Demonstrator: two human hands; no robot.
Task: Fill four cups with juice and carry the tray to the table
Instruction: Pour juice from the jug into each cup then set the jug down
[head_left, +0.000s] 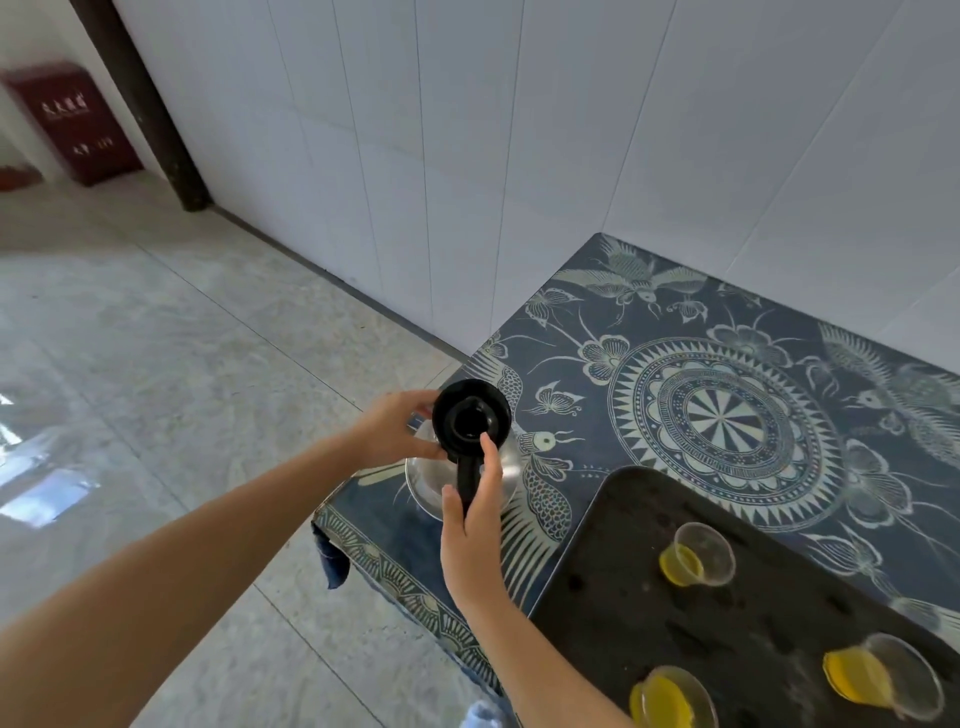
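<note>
A clear glass jug (427, 480) with a black lid (471, 415) and black handle stands at the left corner of the blue patterned table (727, 415). My right hand (470, 525) grips the handle from below. My left hand (397, 426) holds the lid's left rim. To the right lies a black tray (613, 597) with three clear plastic cups in view, each holding yellow juice: one at the back (698, 553), one front left (672, 699), one front right (883, 680).
A white tiled wall (519, 156) runs behind the table. Grey floor tiles (156, 415) spread to the left. A dark red box (78, 119) stands far left beside a dark door frame (150, 109).
</note>
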